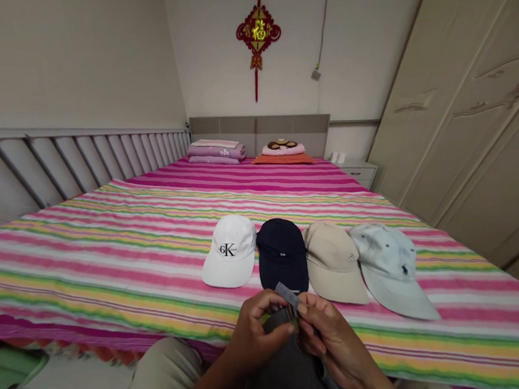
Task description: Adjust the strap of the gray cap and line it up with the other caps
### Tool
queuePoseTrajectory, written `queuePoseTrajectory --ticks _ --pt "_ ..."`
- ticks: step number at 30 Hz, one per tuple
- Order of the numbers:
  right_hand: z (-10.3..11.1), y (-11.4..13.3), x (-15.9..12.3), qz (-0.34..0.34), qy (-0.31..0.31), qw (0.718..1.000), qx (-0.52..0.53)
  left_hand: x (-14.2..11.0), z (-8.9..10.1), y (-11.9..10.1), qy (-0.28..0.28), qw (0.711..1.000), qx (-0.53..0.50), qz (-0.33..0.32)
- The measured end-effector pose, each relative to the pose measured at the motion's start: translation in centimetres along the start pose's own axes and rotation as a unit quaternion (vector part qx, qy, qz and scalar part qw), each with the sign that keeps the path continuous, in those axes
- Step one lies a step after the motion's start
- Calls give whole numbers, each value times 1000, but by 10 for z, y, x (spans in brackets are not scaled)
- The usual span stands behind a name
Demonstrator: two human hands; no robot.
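Low in the middle of the head view, my left hand (260, 328) and my right hand (325, 332) come together over my lap. Both are closed around the adjusting strap (288, 296) of a dark grey cap (281, 374), whose free end sticks up between my fingers. What looks like a small buckle lies between the thumbs, partly hidden by them. Just beyond my hands, several caps form a row on the bed: a white cap (231, 250), a navy cap (282, 255), a beige cap (335, 263) and a pale blue cap (393, 268) at the right.
A striped sheet (111, 240) covers the bed. Folded purple bedding (216, 153) and a pink-and-orange stack (283, 153) lie by the headboard (223, 126). Wardrobe doors (480, 120) rise on the right. A green stool (14, 368) stands at lower left.
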State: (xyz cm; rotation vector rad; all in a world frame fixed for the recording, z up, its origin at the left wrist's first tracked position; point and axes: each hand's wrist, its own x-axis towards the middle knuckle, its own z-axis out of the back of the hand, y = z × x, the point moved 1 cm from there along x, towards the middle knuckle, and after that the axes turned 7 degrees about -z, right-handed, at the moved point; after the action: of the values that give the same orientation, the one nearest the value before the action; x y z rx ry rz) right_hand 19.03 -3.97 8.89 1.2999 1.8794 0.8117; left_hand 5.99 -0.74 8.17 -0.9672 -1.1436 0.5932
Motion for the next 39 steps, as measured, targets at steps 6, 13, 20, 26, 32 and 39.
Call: queuePoseTrajectory --ticks 6,13,20,26,32,39 --pt "2 -5 3 4 -11 1000 3 0 2 -3 -5 987 142 -78" --pt "1 -6 3 -2 -20 1000 0 0 5 -2 8 991 122 -48" --pt "2 -7 5 12 -22 1000 18 -3 2 3 -61 998 29 -2" --pt "9 -6 3 -7 -6 1000 29 -4 2 5 -56 969 -199 136" --pt "9 -11 3 -18 -24 999 16 -8 -5 14 -80 941 -286 163" --pt "13 -19 9 -24 -22 996 81 -10 -11 19 -97 910 -361 179"
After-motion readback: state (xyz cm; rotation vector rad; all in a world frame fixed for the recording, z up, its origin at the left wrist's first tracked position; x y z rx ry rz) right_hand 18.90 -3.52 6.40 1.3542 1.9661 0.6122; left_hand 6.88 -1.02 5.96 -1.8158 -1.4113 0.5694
